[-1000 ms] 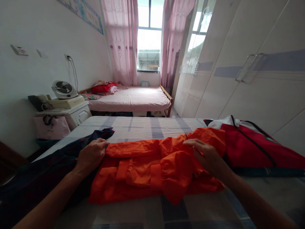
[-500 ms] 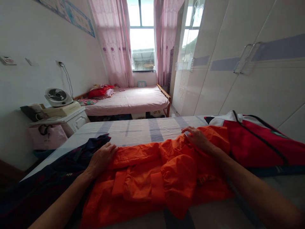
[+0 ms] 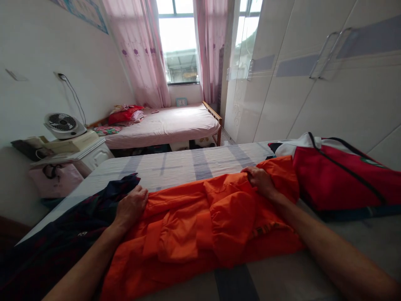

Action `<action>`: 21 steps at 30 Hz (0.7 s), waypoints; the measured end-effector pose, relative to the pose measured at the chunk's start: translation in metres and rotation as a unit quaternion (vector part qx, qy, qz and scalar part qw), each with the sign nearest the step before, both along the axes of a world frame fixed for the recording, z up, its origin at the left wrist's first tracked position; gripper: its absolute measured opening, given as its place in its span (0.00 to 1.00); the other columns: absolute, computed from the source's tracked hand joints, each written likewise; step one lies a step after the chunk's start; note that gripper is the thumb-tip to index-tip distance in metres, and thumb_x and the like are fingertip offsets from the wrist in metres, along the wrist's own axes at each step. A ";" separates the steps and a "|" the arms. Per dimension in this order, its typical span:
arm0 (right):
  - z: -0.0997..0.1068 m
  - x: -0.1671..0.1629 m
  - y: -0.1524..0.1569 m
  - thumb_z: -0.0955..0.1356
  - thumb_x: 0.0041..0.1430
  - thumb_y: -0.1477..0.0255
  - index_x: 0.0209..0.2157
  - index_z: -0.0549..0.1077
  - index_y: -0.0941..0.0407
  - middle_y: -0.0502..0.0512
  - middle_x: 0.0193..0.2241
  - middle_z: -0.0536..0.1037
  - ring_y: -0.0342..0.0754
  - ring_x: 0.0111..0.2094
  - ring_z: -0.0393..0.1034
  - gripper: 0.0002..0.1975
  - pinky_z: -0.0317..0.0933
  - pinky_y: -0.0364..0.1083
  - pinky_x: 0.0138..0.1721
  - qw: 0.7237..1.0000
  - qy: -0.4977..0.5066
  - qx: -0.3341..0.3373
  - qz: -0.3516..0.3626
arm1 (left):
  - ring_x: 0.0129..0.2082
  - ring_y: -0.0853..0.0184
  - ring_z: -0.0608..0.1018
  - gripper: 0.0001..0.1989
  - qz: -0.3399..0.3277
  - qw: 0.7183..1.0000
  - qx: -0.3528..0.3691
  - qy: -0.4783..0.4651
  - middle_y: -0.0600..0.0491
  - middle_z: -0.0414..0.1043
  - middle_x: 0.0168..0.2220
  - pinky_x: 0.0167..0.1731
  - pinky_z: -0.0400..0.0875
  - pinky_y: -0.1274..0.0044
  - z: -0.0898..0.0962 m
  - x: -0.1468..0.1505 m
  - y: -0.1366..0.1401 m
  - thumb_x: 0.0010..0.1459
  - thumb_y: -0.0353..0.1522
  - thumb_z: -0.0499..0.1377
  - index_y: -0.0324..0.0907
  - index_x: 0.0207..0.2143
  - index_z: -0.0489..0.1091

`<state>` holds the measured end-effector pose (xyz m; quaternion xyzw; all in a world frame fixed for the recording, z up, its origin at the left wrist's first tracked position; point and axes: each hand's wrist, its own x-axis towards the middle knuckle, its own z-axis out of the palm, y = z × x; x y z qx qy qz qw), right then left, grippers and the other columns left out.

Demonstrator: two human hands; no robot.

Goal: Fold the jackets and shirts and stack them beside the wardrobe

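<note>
An orange jacket (image 3: 180, 234) lies partly folded across the bed in front of me, its sleeves laid over the body and one gathered, puffy end near the middle. My left hand (image 3: 133, 205) grips its far edge at the left corner, fingers curled over the cloth. Farther right along that same edge, my right hand (image 3: 258, 180) is closed on the fabric with fingertips pinched together. A dark plaid garment (image 3: 72, 228) lies beside my left hand and forearm. To the right of the orange cloth rests a red and white jacket (image 3: 336, 177) with black trim.
The near bed (image 3: 175, 163) has a striped, pale sheet. Beyond it stands a second bed (image 3: 172, 123) with a pink sheet. A fan (image 3: 62, 124) sits on a white cabinet (image 3: 100, 159) at left. Tall wardrobe doors (image 3: 288, 104) line the right.
My right hand has closed on the jacket's far edge, its fingers more curled than before. That edge is pulled straighter between my hands. The view has shifted down slightly.
</note>
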<state>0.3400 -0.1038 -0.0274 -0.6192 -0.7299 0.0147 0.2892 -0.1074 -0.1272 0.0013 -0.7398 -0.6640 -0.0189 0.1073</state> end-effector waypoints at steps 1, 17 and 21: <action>-0.002 0.001 0.001 0.61 0.54 0.77 0.38 0.76 0.55 0.54 0.36 0.79 0.47 0.38 0.72 0.15 0.61 0.43 0.42 1.000 0.005 0.001 0.004 | 0.30 0.66 0.75 0.20 -0.011 1.000 0.024 -0.006 0.48 0.69 0.38 0.25 0.66 0.76 0.002 0.000 0.000 0.64 0.35 0.40 0.40 0.32 0.69; -0.005 0.003 -0.002 0.60 0.54 0.77 0.37 0.76 0.56 0.55 0.34 0.79 0.48 0.36 0.72 0.15 0.62 0.44 0.41 0.999 0.025 0.021 0.027 | 0.57 0.59 0.67 0.22 -0.180 0.965 -0.124 -0.143 0.46 0.67 0.56 0.59 0.58 0.65 0.028 -0.001 -0.030 0.55 0.28 0.48 0.40 0.50 0.71; -0.006 0.002 -0.002 0.60 0.56 0.77 0.40 0.76 0.56 0.56 0.36 0.79 0.48 0.38 0.72 0.15 0.62 0.45 0.42 0.999 0.016 0.033 0.034 | 0.57 0.59 0.67 0.24 -0.205 0.919 -0.137 -0.307 0.48 0.65 0.58 0.57 0.60 0.66 0.056 0.067 -0.058 0.59 0.41 0.51 0.44 0.57 0.63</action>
